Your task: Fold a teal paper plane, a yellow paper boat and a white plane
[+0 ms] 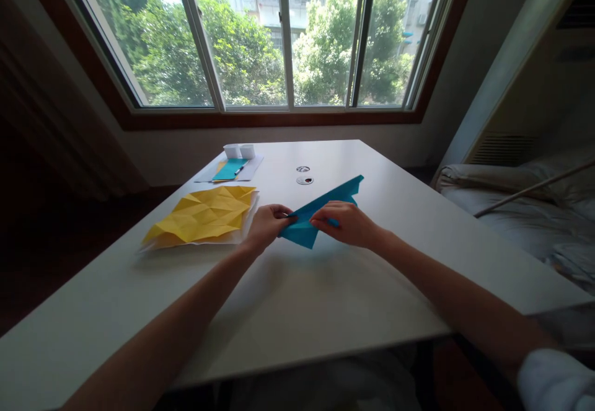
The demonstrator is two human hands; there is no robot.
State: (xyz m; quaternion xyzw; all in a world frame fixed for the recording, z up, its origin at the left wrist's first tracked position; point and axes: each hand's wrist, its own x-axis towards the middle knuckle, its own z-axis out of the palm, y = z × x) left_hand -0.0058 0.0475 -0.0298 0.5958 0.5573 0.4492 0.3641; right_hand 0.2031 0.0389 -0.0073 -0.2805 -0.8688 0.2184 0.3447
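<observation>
Blue paper [307, 228], folded into a long tapering wedge, is lying mid-worktop [325, 299] w/ both hands working it: looks like a crease is being pressed, so the fold step seems underway, not finished. Left hand [268, 224] is pinching the wedge's near-left edge, fingers closed on the paper; right hand [346, 222] is lying flat over its middle, fingers pressing down rather than gripping. Relative to the blue paper, the narrow tip is sticking out far-right beyond the right hand, the wide corner poking toward the person between both hands. Next move prob calls for running fingers along the fold w/o letting the layers slip. Creased yellow sheet [204, 214] is lying just left of the blue paper; small white cups [239, 150] sitting beyond, far-left.
</observation>
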